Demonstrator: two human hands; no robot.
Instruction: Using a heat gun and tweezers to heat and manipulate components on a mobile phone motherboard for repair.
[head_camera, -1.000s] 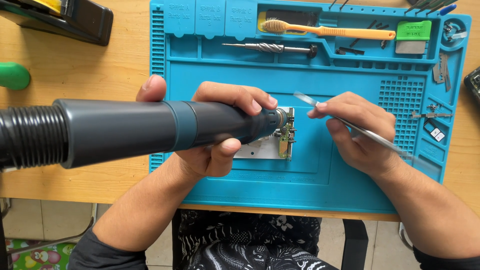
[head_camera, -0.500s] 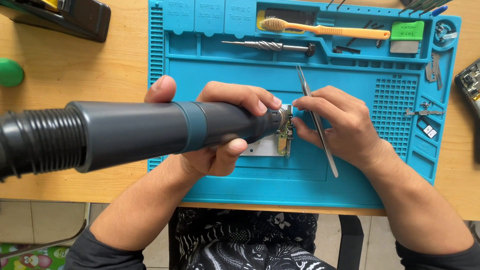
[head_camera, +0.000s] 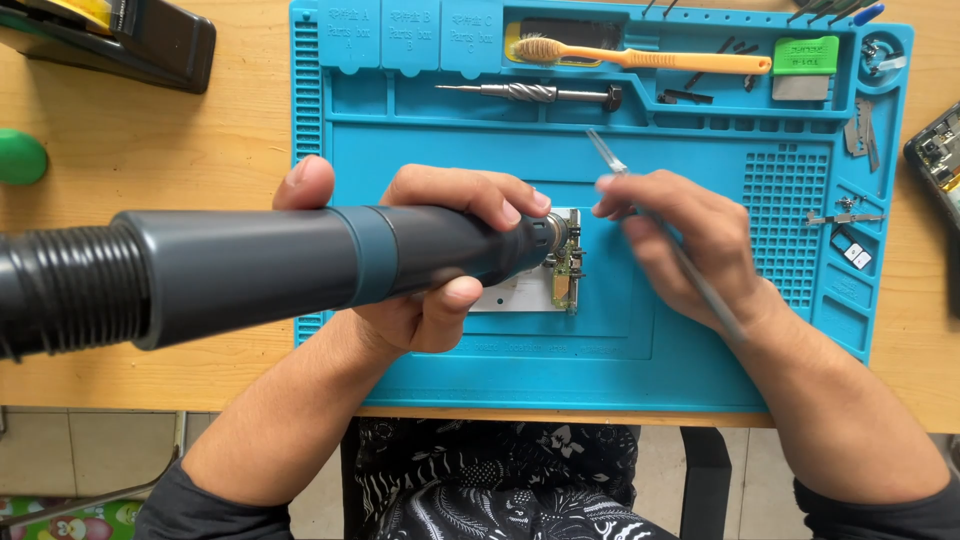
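Observation:
My left hand (head_camera: 430, 255) grips a dark grey hot-air tool (head_camera: 300, 265) with a ribbed hose at its left end. Its metal nozzle points at a small green circuit board (head_camera: 566, 268) clamped on a pale metal holder (head_camera: 515, 295) in the middle of the blue work mat (head_camera: 700, 370). My right hand (head_camera: 690, 240) holds thin metal tweezers (head_camera: 612, 160), slightly blurred, just right of the board, with the tips pointing up and away from it.
In the mat's top trays lie an orange-handled brush (head_camera: 640, 58), a metal screwdriver (head_camera: 525, 93), a green-topped scraper (head_camera: 805, 68) and small parts. A black case (head_camera: 130, 35) and a green round object (head_camera: 20, 157) sit on the wooden table at left; an opened phone (head_camera: 940, 160) lies at right.
My right hand has turned the tweezers from lying across toward the right to pointing up-left, and shifted slightly away from the board. The left hand and hot-air tool stay almost still.

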